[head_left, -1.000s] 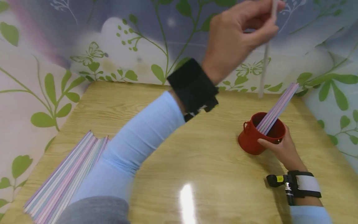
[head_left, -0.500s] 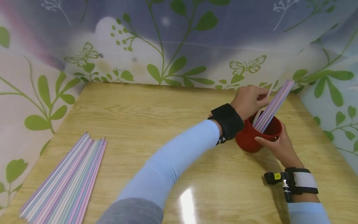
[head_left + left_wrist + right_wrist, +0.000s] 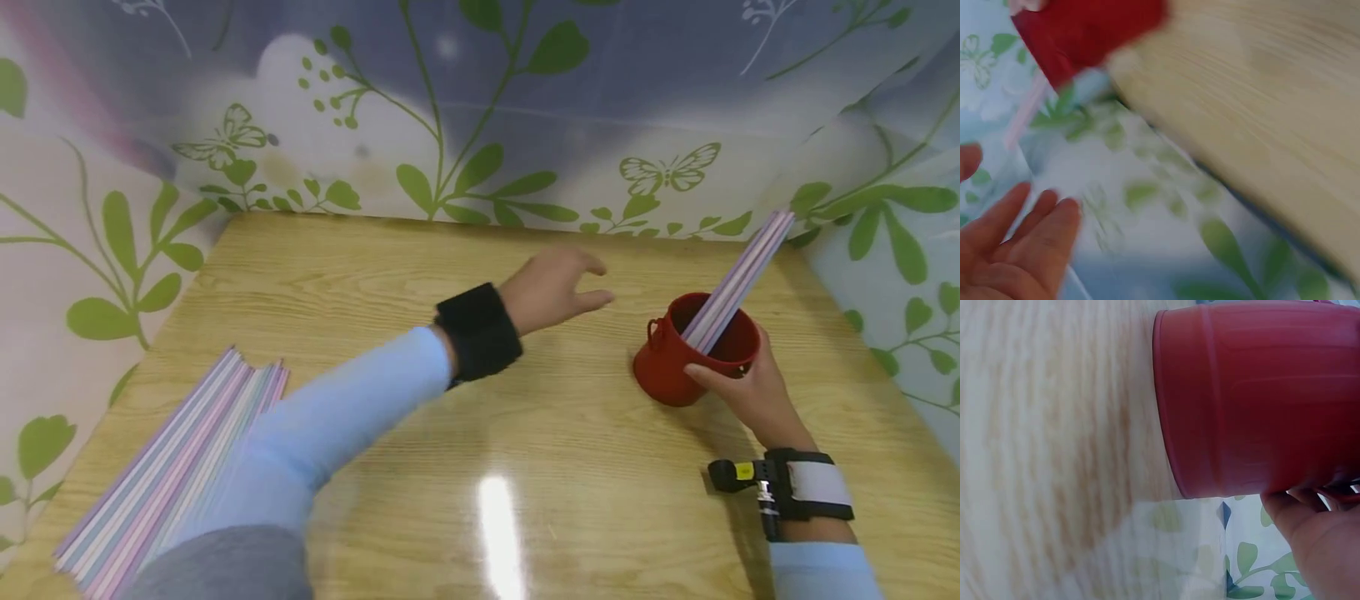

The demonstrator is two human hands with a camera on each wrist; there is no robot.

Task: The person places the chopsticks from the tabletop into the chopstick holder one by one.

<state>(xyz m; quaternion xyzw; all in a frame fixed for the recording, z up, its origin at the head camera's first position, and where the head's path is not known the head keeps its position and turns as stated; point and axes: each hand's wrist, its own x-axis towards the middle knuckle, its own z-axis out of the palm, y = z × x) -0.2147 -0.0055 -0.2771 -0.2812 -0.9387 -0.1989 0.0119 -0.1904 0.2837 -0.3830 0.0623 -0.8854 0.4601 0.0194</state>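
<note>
A red bucket stands on the wooden table at the right, holding a few long thin pastel sticks that lean to the right. My right hand grips the bucket at its right side, thumb on the near wall near the rim; the right wrist view shows the bucket's side wall close up. To the left of the bucket my left hand hangs over the table, thumb and fingers apart with nothing between them. A fan of many pastel sticks lies at the table's left, partly covered by my left sleeve.
The wooden table ends at the back and both sides against a printed leaf-and-butterfly cloth. A bright light reflection shows at the table's front middle.
My left hand came down to the bucket with a whitish stick, let it go inside, and has moved back left without it. My right hand has stayed on the bucket.
</note>
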